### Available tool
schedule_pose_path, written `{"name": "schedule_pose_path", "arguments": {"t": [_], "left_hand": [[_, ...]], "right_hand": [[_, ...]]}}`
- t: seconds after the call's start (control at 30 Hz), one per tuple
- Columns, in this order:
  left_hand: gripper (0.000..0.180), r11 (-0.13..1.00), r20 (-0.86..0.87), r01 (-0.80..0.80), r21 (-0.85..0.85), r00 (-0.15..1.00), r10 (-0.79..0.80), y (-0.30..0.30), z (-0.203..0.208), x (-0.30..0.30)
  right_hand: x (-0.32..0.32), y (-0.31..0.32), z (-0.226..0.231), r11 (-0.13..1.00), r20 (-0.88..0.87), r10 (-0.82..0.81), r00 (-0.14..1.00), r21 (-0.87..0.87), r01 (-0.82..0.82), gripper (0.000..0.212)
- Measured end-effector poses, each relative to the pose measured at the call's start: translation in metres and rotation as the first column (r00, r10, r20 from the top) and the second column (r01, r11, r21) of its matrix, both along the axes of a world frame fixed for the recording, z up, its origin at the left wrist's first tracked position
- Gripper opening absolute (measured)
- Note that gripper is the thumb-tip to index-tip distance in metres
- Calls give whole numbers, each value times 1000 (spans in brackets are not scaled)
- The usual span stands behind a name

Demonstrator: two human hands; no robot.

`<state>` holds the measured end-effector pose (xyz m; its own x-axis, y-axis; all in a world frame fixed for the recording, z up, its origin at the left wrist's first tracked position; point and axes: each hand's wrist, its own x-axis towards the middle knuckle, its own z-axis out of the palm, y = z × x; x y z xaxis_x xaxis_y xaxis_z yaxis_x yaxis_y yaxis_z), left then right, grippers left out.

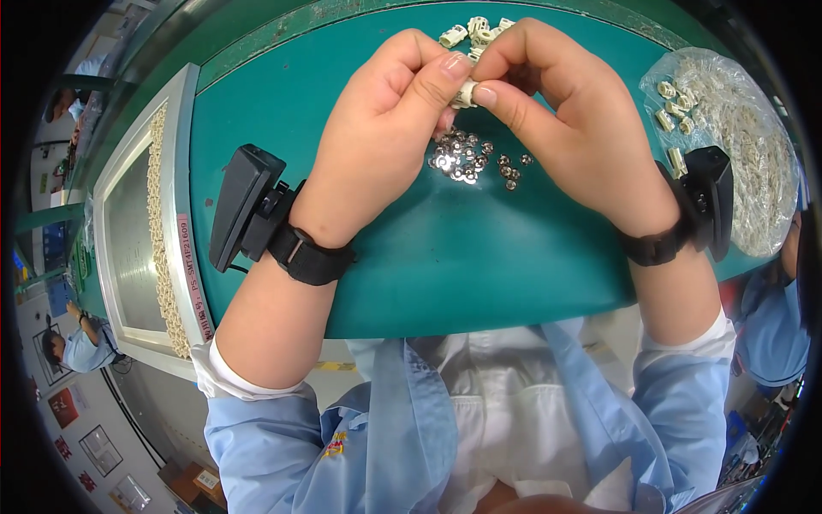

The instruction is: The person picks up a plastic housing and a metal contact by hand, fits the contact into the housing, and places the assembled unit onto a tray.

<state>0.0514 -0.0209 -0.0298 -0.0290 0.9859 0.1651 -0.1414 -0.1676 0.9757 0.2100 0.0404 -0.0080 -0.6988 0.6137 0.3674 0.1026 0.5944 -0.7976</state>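
Observation:
Over the far middle of the green mat, my two hands meet at one small cream plastic part (465, 96). My left hand (398, 107) pinches it between thumb and fingers. From the other side, the thumb and forefinger of my right hand (565, 107) close on the same part. The fingertips hide most of it. Just beyond my fingers lies a small pile of similar cream plastic parts (479, 31). Below my hands a cluster of small shiny metal discs (461, 158) rests on the mat, with several more discs (510, 171) slightly to the right.
A light metal-framed tray (190, 257) with a row of cream parts stands at the left. On the right sits a large clear plastic bag (736, 163) full of cream parts, some loose at its mouth. The green mat (479, 274) curves along its near edge. Other people are nearby.

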Motion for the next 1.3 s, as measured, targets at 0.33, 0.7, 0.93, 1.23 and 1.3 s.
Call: {"name": "schedule_pose_path", "arguments": {"t": [0.33,0.7,0.93,1.23,1.3], "left_hand": [[20,999,-118,-26,-23,993,23,-5,6,1],[21,999,-68,-45,10,997,45,-6,3,4],[20,999,-45,36,36,998,-35,-6,4,2],[22,991,289,136,-5,949,-129,-4,4,2],[23,975,352,220,14,912,-211,-4,3,-1]], "right_hand": [[0,-2,-3,989,46,-40,998,144,33,10],[0,-6,-3,975,-181,44,983,-205,-82,14],[4,-7,9,888,-179,88,980,-432,-158,16],[9,-1,12,640,-302,162,939,-693,-333,18],[12,1,11,625,-292,220,931,-690,-364,27]]}}
